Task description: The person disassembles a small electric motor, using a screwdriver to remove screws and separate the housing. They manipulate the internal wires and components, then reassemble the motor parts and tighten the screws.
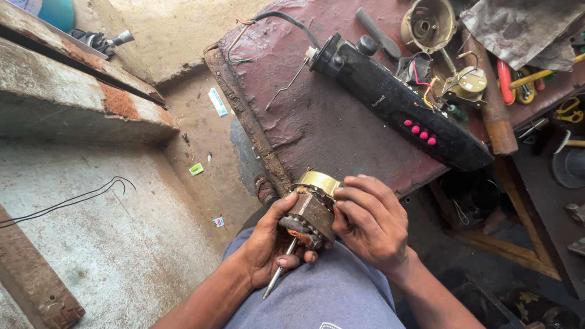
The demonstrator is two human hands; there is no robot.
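Since both of my hands close on the small electric motor [312, 208] at the lower centre of the frame, above my lap, what matters is its long axis: it runs on a slant, the brass-coloured end cap toward the upper right, the steel shaft [279, 272] poking out to the lower left past my palm. My left hand [268, 240] cradles it from below and the left, fingers curled around the body. My right hand [368, 220] presses in from the right, fingertips bunched against its side. The motor looks worn, with a rusty dark lamination stack and copper windings. The maroon workbench [317, 116] lies beyond it.
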